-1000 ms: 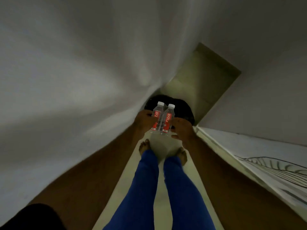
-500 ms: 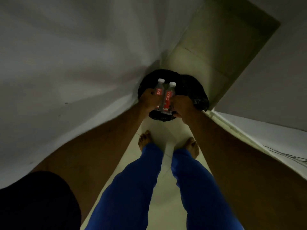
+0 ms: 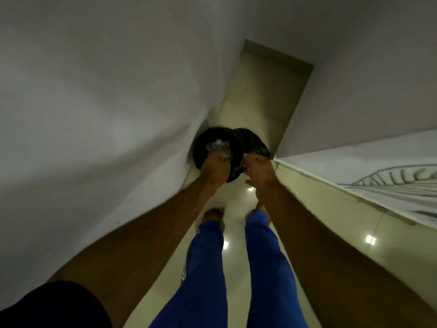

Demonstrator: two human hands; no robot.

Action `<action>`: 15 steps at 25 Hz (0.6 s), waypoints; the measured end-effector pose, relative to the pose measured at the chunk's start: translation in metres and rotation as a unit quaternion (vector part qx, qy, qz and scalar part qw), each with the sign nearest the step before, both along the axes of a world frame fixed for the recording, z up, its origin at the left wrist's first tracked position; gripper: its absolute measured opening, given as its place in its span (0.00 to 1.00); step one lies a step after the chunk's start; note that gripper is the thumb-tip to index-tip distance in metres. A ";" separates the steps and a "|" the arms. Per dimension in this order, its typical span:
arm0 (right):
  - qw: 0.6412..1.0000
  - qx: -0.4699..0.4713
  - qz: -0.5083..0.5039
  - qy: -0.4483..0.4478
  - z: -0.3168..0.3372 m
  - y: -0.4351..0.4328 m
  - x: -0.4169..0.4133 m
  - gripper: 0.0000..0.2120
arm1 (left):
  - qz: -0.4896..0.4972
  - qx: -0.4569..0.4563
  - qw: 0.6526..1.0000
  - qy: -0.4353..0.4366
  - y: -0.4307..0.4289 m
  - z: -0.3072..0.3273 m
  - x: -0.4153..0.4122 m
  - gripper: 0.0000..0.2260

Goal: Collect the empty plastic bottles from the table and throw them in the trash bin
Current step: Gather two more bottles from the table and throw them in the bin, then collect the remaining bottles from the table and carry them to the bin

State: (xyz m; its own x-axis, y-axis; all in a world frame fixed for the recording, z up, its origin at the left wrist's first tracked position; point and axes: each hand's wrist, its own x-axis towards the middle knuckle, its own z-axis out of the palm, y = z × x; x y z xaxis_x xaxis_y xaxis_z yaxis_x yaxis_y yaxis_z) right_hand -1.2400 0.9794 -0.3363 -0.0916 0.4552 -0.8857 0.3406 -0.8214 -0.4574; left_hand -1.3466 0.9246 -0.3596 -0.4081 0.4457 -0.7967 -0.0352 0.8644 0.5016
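Note:
A black trash bin point(image 3: 201, 147) lined with a dark bag stands on the floor against the left wall. Blurred clear plastic of the bottles point(image 3: 218, 146) shows inside its mouth. My left hand point(image 3: 216, 170) reaches over the bin's opening with its fingertips at that plastic; blur hides whether the fingers still grip it. My right hand point(image 3: 260, 172) hovers at the bin's right rim with its fingers apart and nothing in it.
The bin's raised lid or bag fold point(image 3: 251, 142) sits to the right of the opening. A white wall runs along the left. A bed with a patterned sheet point(image 3: 378, 183) lies to the right. My bare feet stand on the glossy tiled floor point(image 3: 236, 233) in the narrow passage.
Both hands held two red-labelled bottles upright over the bin. Now the bottles are down in the bin's mouth, the right hand has come off them and the left hand has dipped in.

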 end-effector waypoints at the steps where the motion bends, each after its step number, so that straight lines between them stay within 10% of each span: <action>1: 1.000 0.010 -0.016 0.001 0.024 -0.007 0.011 0.07 | -0.003 0.009 1.000 -0.016 -0.002 0.027 0.011 0.12; 9: 0.923 0.183 -0.337 0.001 0.246 -0.100 0.156 0.04 | -0.221 0.175 0.958 -0.059 -0.019 0.248 0.134 0.10; 15: 0.804 0.308 -0.508 -0.033 0.369 -0.229 0.300 0.03 | -0.406 0.297 0.851 -0.149 -0.080 0.380 0.283 0.06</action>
